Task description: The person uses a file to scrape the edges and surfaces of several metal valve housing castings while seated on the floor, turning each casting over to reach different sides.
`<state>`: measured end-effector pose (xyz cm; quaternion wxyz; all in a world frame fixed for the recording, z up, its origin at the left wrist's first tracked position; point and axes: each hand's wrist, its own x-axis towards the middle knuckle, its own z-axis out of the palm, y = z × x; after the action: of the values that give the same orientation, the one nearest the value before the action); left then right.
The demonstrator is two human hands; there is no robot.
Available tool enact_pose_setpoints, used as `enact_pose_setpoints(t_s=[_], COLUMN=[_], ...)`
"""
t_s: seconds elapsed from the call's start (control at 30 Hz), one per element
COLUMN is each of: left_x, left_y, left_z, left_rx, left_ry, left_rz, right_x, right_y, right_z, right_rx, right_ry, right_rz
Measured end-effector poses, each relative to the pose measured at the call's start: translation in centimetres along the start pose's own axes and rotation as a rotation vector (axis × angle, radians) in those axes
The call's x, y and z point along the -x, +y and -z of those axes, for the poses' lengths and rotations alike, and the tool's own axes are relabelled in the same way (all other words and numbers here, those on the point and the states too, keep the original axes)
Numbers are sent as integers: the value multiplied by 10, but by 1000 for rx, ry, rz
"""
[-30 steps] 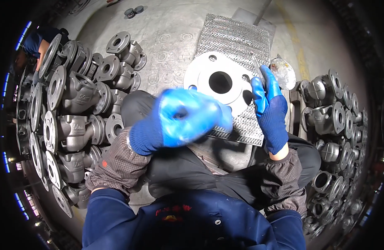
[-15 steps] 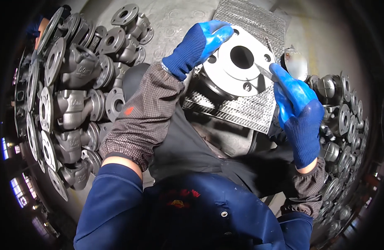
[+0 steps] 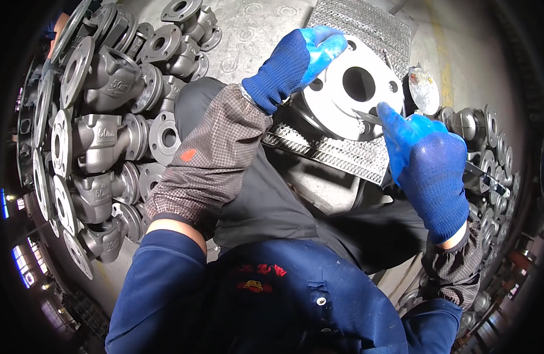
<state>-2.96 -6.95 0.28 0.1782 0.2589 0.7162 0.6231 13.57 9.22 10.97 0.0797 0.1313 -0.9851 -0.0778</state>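
The blue-gloved left hand (image 3: 313,54) grasps the round, pale metal flange (image 3: 336,98) by its far-left rim, apparently steadying it toward the near edge of the ridged silver metal plate (image 3: 357,162). The blue-gloved right hand (image 3: 418,144) grips a thin grey metal blade (image 3: 366,117) at the flange's face, fingertips close for control, seemingly.

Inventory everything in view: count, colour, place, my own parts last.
Flanged part: one, whitish, upper centre
Thin tool: one, grey, over the part
Textured pad: one, silvery, beneath the part
Round disc: one, whitish, right of pad
Flanged castings: many, grey, left and right
Floor: one, grey, top
Another person's arm: one, blue sleeve, top left
Left hand: one, blue glove, on part's rim
Right hand: one, blue glove, around the tool
Sleeve covers: two, brown checked, on forearms
Shirt: one, navy, bottom centre
Trousers: one pair, black, centre
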Motion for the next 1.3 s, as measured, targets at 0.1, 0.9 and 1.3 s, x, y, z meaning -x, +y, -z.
enact_pose_setpoints(t_s=[0.1, 0.9, 1.3], left_x=[1, 12, 10], left_y=[10, 0, -4], left_z=[-4, -8, -10], left_rx=[16, 55, 30], left_ry=[17, 102, 120], left_rz=[63, -34, -47], right_x=[-5, -19, -31], right_y=[-8, -1, 10], right_z=[2, 10, 14], right_rx=[27, -233, -355], right_ry=[-29, -224, -362], right_rz=[-33, -47, -96])
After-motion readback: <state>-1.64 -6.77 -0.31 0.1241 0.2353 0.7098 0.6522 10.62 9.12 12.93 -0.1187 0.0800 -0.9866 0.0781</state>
